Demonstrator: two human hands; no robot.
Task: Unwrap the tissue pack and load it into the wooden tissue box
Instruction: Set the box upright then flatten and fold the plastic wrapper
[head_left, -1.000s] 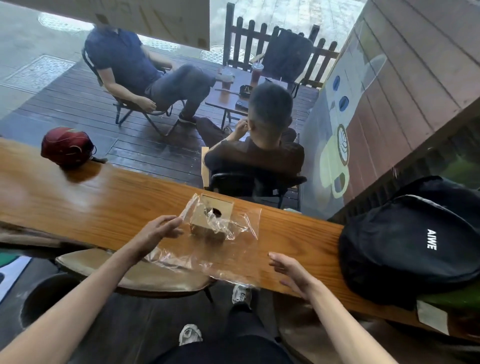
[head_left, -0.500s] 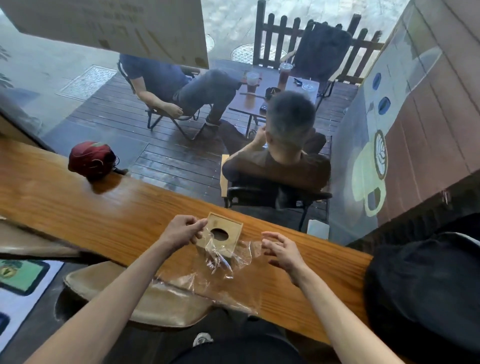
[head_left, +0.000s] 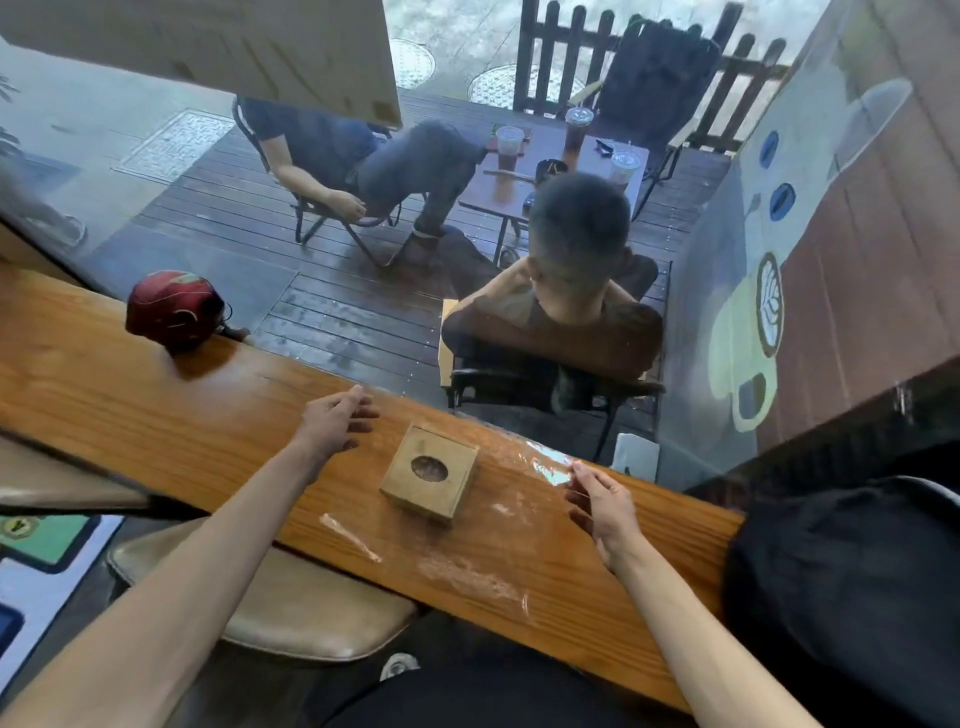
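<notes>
The wooden tissue box (head_left: 430, 472), square with a round hole in its top, stands on the wooden counter (head_left: 156, 415). A clear plastic wrap (head_left: 467, 569) lies flat on the counter under and around the box, reaching right and toward the near edge. My left hand (head_left: 337, 423) hovers left of the box, fingers apart, holding nothing. To the right of the box, my right hand (head_left: 602, 506) pinches the wrap's shiny far edge between thumb and forefinger. No tissue pack is in sight.
A red helmet-like object (head_left: 174, 312) sits on the counter at far left. A black backpack (head_left: 841, 597) covers the counter's right end. A padded stool (head_left: 270, 603) stands under the near edge. Glass bounds the far edge; people sit outside.
My left hand let go of the box and moved off to the left. My right hand drew the plastic wrap out to the right, so the wrap now lies flat and the box top is bare.
</notes>
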